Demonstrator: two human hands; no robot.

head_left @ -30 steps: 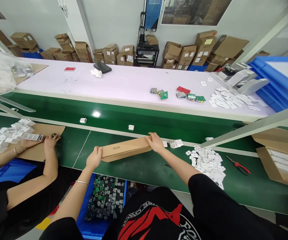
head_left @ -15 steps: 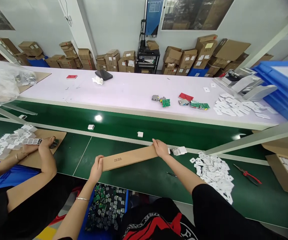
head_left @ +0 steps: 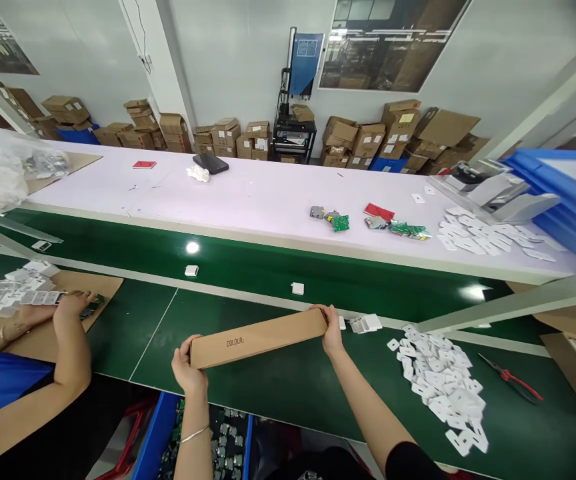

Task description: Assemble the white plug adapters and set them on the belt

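Observation:
A long, flat brown cardboard box (head_left: pixel 263 337) printed "COLOUR:" is held slightly tilted above the green bench, its right end higher in view. My left hand (head_left: pixel 189 367) grips its left end, with the thumb on the near edge. My right hand (head_left: pixel 331 328) is closed round the right end, fingers over the far corner. Just beyond my right hand lie some white plastic casings (head_left: pixel 366 324). Farther right spreads a heap of flat white plastic pieces (head_left: pixel 443 380).
Red-handled pliers (head_left: pixel 511 381) lie right of the heap. A blue bin (head_left: pixel 155 427) of circuit boards stands below the bench edge. At left, a co-worker's hands (head_left: pixel 71 305) handle parts over cardboard. A raised white shelf (head_left: pixel 263 200) runs along the back, with green circuit boards (head_left: pixel 341 223).
The cardboard box has tilted so that its near long side shows more. My left hand has shifted to its end, with the fingers now more underneath. The view has also shifted.

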